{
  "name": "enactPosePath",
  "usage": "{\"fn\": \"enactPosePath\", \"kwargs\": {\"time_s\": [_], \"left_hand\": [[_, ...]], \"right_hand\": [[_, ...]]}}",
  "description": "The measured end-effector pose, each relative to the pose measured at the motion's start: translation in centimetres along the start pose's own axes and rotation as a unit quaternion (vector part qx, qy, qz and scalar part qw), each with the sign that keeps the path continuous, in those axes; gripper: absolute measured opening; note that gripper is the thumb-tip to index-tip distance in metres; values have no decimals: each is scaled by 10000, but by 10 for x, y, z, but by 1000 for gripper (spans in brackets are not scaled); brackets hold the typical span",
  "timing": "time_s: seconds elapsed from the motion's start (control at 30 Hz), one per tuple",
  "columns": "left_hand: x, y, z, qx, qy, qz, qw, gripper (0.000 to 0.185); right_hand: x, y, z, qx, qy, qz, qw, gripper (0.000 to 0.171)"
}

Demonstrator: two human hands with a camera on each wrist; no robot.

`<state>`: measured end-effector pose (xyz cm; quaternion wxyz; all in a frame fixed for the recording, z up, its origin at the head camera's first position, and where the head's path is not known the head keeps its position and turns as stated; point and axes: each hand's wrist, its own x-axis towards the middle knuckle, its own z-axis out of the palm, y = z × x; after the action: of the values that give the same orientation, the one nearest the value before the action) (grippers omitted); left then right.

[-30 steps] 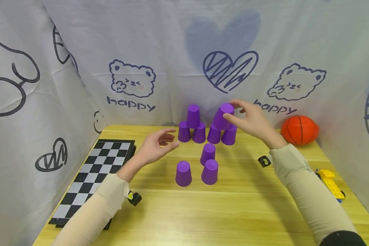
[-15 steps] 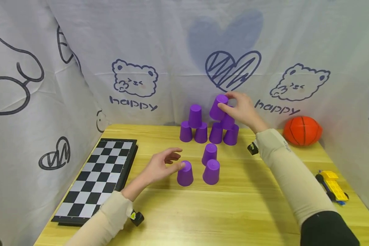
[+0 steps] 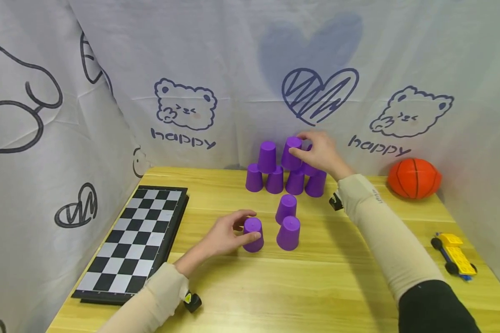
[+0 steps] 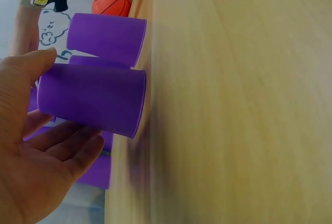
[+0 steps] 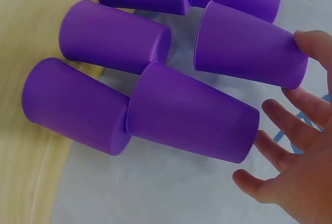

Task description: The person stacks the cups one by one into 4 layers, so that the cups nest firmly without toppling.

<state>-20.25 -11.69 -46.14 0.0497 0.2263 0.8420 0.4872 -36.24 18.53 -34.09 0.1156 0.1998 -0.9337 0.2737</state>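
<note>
My right hand (image 3: 322, 155) pinches an upside-down purple cup (image 3: 290, 155) by its upper end, thumb on one side and fingertips on the other. It is level with the second-row cups, between the left one (image 3: 267, 158) and the right one (image 5: 192, 112), which the hand partly hides in the head view. Below stands a back row of several cups (image 3: 274, 180). Around the front-left purple cup (image 4: 93, 99) my left hand (image 3: 227, 233) has its thumb on the near side and fingers behind; that cup stands on the table. Two more cups (image 3: 289, 233) are beside it.
A folded black-and-white chessboard (image 3: 131, 240) lies along the table's left side. On the right are an orange toy basketball (image 3: 414, 179) and a yellow toy car (image 3: 454, 254). Printed cloth (image 3: 241, 60) hangs right behind the cups.
My right hand has set one cup down by leaving it on the right pair; the cup it holds has moved left and down. My left hand has come forward onto the front-left cup.
</note>
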Motion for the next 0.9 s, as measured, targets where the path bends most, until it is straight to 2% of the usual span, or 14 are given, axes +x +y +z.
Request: {"fn": "enactPosePath", "kwargs": {"time_s": [0.17,0.37,0.53,0.9], "left_hand": [[0,-1,2,-28,-26,72,10000,57],[-1,-2,2,-156,-37,-67,9999,58],[-1,-3,2,-166,-66,-151,9997,57],[-3,-6,3,-257,-50,-104,9996,56]], "right_hand": [[1,4,6,-192,-117,124,9997,60],[3,8,12,-404,-255,188,9987,61],[2,9,15,-360,-348,309,9983,63],[2,12,16,-354,-373,441,9977,62]]}}
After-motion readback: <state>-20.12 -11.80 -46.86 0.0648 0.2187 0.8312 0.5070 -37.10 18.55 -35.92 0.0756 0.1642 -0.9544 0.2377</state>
